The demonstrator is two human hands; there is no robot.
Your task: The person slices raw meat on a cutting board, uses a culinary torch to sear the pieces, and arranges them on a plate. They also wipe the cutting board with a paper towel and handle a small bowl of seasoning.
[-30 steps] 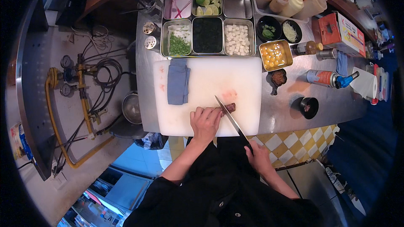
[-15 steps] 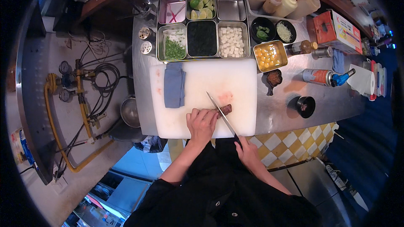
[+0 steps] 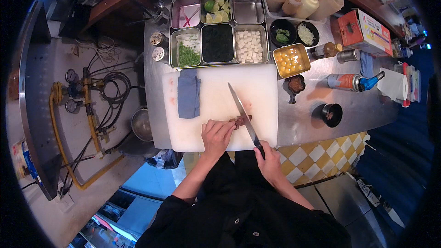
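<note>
A small dark-red strip of meat point(image 3: 239, 121) lies on the white cutting board point(image 3: 216, 87), close to its front edge. At the strip's left end my left hand point(image 3: 216, 137) is closed on it, fingertips bunched against the meat. My right hand point(image 3: 270, 161) grips the black handle of a kitchen knife point(image 3: 239, 102). Its long blade slants across the right part of the strip, tip pointing away and to the left. Whether the edge has gone right through the meat cannot be seen. A folded blue cloth point(image 3: 189, 95) rests on the board's left side.
Behind the board stands a set of steel containers point(image 3: 218, 26) with limes, herbs and white cubes. To the right are a tray of yolks point(image 3: 292, 60), a small black pan point(image 3: 294, 87), a black bowl point(image 3: 331, 115) and a blowtorch point(image 3: 353, 82). Squeeze bottles point(image 3: 307, 5) stand at the back right.
The knife has slid forward, and its blade now crosses the meat farther right. My left fingers have drawn slightly left, showing more of the strip.
</note>
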